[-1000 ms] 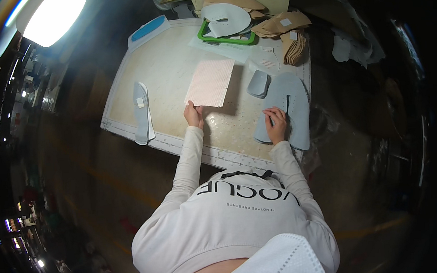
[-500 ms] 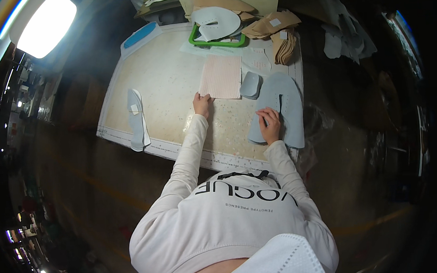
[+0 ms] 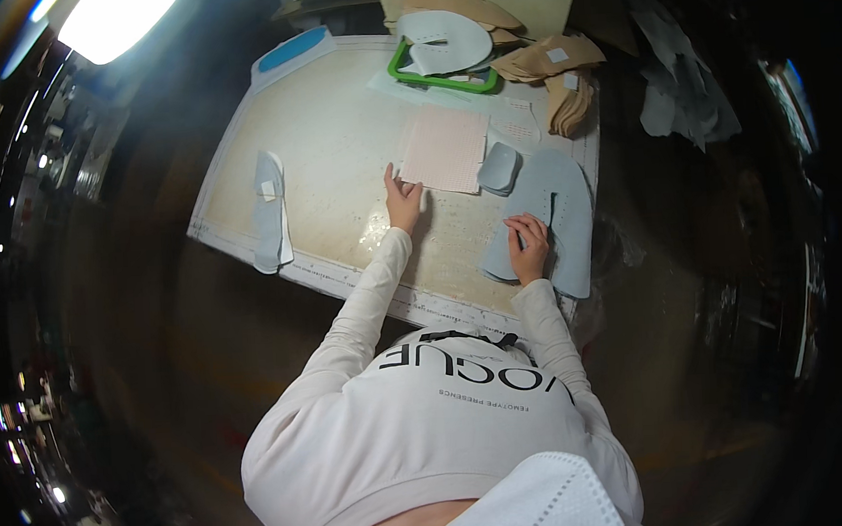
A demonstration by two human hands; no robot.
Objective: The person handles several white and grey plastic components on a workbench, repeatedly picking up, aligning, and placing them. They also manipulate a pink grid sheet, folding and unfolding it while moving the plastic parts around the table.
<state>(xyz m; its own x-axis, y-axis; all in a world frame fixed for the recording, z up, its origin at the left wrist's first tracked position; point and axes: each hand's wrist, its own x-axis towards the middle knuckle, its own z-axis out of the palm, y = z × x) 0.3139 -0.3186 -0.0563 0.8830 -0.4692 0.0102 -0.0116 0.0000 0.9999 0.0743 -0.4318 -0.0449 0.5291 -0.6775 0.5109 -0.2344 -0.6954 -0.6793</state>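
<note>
My left hand (image 3: 404, 203) is open at the lower left corner of a pale pink lined sheet (image 3: 444, 147), its thumb and forefinger spread apart. On the right, my right hand (image 3: 529, 246) rests over the large grey U-shaped pieces (image 3: 569, 222), which have a slot and rows of small holes. Its fingers are bent and drawn in toward the thumb; whatever they hold, if anything, is too small to make out. Between the sheet and the grey pieces lies a small stack of rounded grey pieces (image 3: 500, 167).
A bundle of long grey and white pieces (image 3: 271, 214) lies at the table's left. Toward the back, a green-rimmed basket (image 3: 445, 84) holds a white cut piece (image 3: 445, 41). Brown pieces (image 3: 570, 103) are stacked at the back right. A blue oval (image 3: 294, 47) marks the far left corner.
My left hand has let go of the pink sheet's lower edge, and its fingers have spread. The right hand stays over the grey pieces. The whole view has shifted slightly.
</note>
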